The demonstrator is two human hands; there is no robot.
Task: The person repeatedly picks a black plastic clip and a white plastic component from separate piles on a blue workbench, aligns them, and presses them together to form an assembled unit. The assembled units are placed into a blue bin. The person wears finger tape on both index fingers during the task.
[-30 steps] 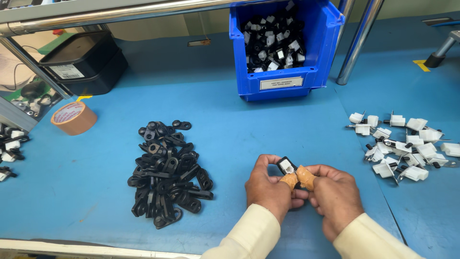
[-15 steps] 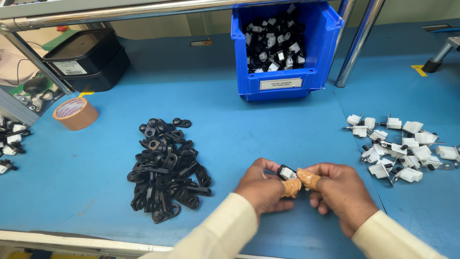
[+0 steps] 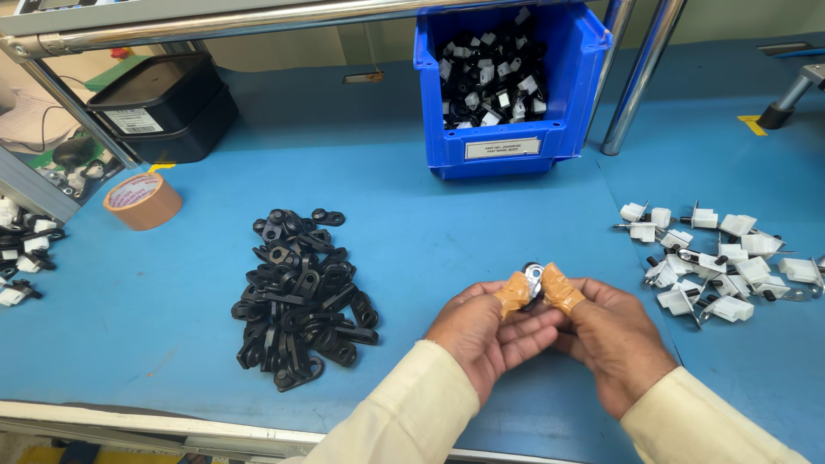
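- the left hand (image 3: 481, 331) and the right hand (image 3: 612, 339) met over the near edge of the blue table (image 3: 481, 232), thumbs pressed towards each other so that the small part (image 3: 533, 279) sat pinched between them, raised off the surface where the person could look straight down on it.
- both thumbs wore tan finger cots (image 3: 514, 294), probably for grip or to spare the skin; the other fingers curled shut underneath as support.
- the part looked black with a pale, shiny face; its exact shape was too small to tell.
- a pile of black clips (image 3: 296, 301) lay just left of the hands, and white plastic pieces (image 3: 722, 258) lay scattered to the right, each lot within easy reach of one hand.
- a blue bin (image 3: 507, 86) of mixed black and white parts stood at the back, a roll of tape (image 3: 142, 200) far left.
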